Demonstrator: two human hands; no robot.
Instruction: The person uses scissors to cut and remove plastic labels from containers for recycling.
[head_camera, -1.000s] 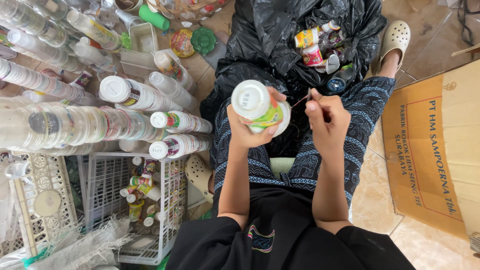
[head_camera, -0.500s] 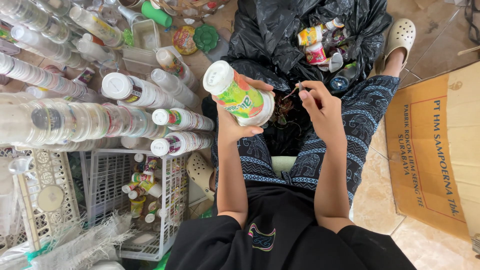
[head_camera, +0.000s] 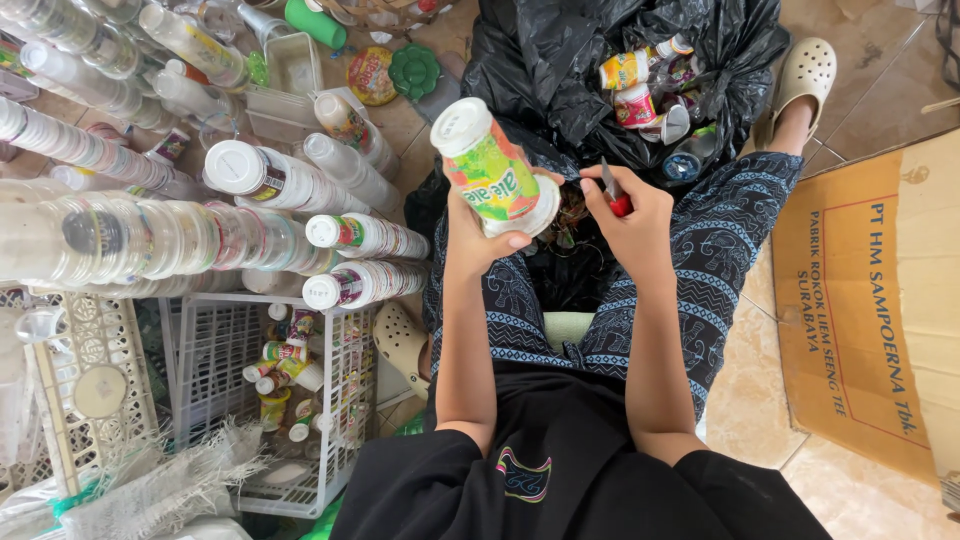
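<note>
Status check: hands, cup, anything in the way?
Left hand grips labelled plastic cup. Right hand holds small red-handled blade beside it. Nothing between them.

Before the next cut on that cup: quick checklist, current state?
1. Left hand grips the plastic cup firmly: ok.
2. Right hand holds the red-handled cutter: ok.
3. Blade tip clear of the left fingers: cannot tell, too small to see.
4. Black bag open under the hands to catch scraps: ok.
5. Cup label still on: ok, green and orange label in place.
</note>
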